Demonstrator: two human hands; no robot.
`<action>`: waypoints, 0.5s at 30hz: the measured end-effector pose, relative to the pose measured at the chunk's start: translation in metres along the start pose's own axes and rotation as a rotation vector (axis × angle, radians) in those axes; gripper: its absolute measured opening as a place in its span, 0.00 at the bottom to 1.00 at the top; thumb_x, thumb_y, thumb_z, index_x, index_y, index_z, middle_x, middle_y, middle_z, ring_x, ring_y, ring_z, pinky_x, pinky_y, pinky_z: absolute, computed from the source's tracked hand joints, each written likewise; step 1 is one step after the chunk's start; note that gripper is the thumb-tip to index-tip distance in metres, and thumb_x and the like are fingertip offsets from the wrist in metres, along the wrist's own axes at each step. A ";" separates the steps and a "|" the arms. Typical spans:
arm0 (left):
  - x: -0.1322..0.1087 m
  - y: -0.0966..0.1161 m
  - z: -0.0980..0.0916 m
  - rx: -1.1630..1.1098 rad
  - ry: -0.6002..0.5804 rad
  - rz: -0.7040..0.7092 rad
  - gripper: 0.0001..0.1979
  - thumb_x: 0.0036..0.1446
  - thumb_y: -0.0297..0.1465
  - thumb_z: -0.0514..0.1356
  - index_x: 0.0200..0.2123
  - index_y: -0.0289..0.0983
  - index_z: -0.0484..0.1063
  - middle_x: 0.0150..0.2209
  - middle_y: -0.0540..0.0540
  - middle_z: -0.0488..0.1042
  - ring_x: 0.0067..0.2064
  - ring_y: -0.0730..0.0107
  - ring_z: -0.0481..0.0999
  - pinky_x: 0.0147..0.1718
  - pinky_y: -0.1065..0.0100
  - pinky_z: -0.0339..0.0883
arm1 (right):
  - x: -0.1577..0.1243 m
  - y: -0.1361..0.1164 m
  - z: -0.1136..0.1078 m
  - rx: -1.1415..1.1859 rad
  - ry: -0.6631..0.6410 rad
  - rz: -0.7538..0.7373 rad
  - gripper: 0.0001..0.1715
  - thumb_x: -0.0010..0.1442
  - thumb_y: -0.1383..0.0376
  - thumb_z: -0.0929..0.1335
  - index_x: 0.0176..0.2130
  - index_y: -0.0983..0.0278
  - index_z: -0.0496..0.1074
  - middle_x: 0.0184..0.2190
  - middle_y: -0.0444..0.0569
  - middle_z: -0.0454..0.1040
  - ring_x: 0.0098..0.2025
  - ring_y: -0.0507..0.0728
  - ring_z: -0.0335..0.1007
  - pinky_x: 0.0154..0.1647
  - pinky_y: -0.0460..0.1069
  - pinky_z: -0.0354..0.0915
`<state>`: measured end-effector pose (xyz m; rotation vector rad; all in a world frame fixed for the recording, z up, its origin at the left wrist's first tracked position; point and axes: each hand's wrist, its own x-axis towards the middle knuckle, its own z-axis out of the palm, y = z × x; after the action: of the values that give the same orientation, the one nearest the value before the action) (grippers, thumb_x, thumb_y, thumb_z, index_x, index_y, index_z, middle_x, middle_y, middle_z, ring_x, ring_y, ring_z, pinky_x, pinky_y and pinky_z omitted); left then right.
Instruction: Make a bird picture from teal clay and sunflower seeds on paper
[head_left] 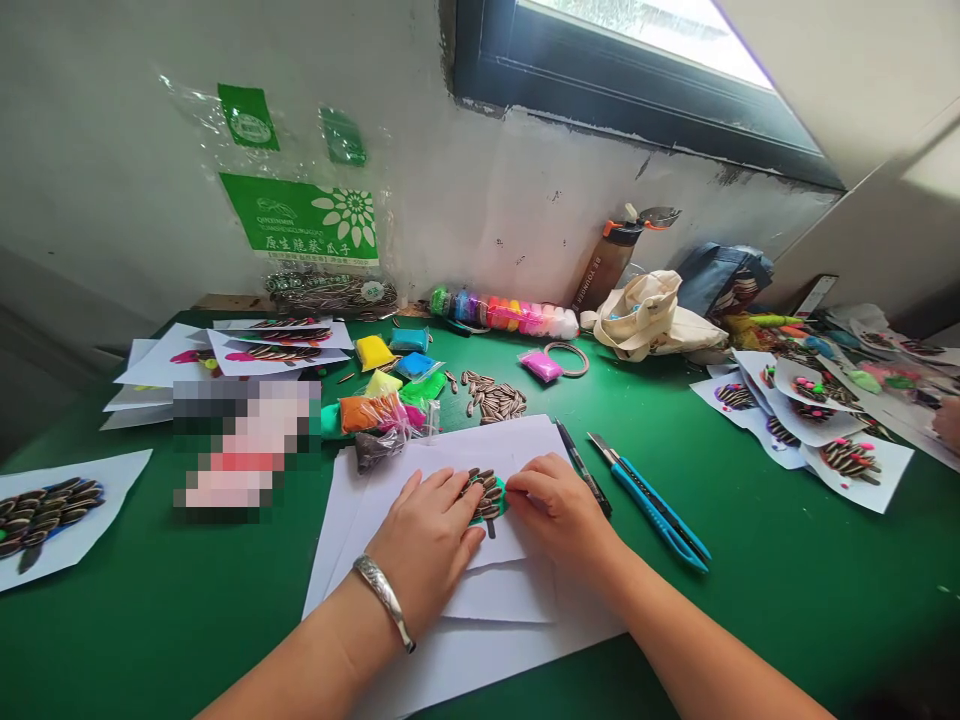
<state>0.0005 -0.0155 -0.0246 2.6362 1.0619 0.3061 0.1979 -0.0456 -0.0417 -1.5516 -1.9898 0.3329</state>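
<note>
Seeds (487,492), striped ovals | green clay (501,500), rounded | left hand (433,535) laid flat, right hand (559,510) narrow at clay

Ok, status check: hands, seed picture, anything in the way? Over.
Left fingers over left side of sunflower-seed picture; right fingers at its right edge. Seeds on green backing, dark stem below. Black pen beside right hand, nothing seen blocking.

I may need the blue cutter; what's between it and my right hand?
A black pen lies between your right hand and the cutter, in the head view.
</note>
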 end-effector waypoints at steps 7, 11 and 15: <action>0.000 0.001 0.000 0.016 -0.031 0.000 0.18 0.58 0.28 0.56 0.52 0.37 0.69 0.56 0.40 0.69 0.57 0.50 0.65 0.56 0.41 0.57 | 0.001 -0.001 0.003 -0.011 -0.025 -0.021 0.09 0.59 0.72 0.65 0.32 0.62 0.75 0.27 0.47 0.71 0.33 0.55 0.63 0.36 0.50 0.60; 0.001 0.002 -0.002 0.019 -0.039 0.005 0.18 0.58 0.28 0.55 0.52 0.37 0.68 0.55 0.40 0.69 0.57 0.51 0.65 0.55 0.41 0.58 | 0.000 0.000 0.000 -0.001 0.034 -0.002 0.10 0.60 0.71 0.64 0.36 0.62 0.75 0.30 0.49 0.72 0.35 0.56 0.63 0.37 0.50 0.60; 0.001 0.001 -0.001 0.034 -0.019 0.009 0.17 0.58 0.28 0.56 0.51 0.39 0.69 0.55 0.40 0.70 0.56 0.51 0.66 0.55 0.42 0.58 | -0.002 0.001 0.002 -0.028 0.004 -0.048 0.11 0.60 0.71 0.64 0.34 0.60 0.75 0.28 0.47 0.72 0.32 0.55 0.63 0.36 0.50 0.59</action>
<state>0.0015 -0.0157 -0.0232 2.6689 1.0590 0.2663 0.1981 -0.0468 -0.0441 -1.5174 -2.0332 0.2837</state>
